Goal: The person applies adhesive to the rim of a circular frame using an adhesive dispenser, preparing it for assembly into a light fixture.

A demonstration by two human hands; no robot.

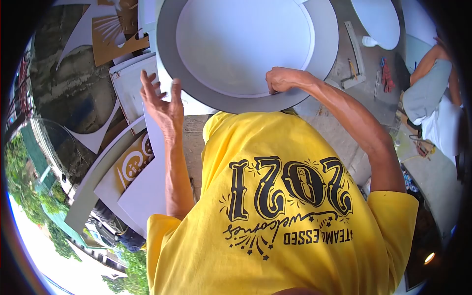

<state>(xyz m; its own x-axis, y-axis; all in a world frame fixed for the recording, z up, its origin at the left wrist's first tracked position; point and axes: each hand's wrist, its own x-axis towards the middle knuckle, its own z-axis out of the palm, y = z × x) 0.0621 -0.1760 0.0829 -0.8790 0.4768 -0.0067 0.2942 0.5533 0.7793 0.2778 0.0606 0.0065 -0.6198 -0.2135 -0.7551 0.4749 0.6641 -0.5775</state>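
A large round piece with a wide grey outer ring and a white inner disc lies in front of my body. A thin raised white edge separates the ring from the disc. My right hand is closed at the near right part of this inner edge, fingers pointing down. Whatever is between those fingers, if anything, cannot be made out. Off the left side of the ring, my left hand is raised with its fingers spread and holds nothing.
Cut white and brown sheets lean at the left, below a brown cut-out panel. To the right are a metal square, red gloves and a white oval panel. Another person sits at the far right.
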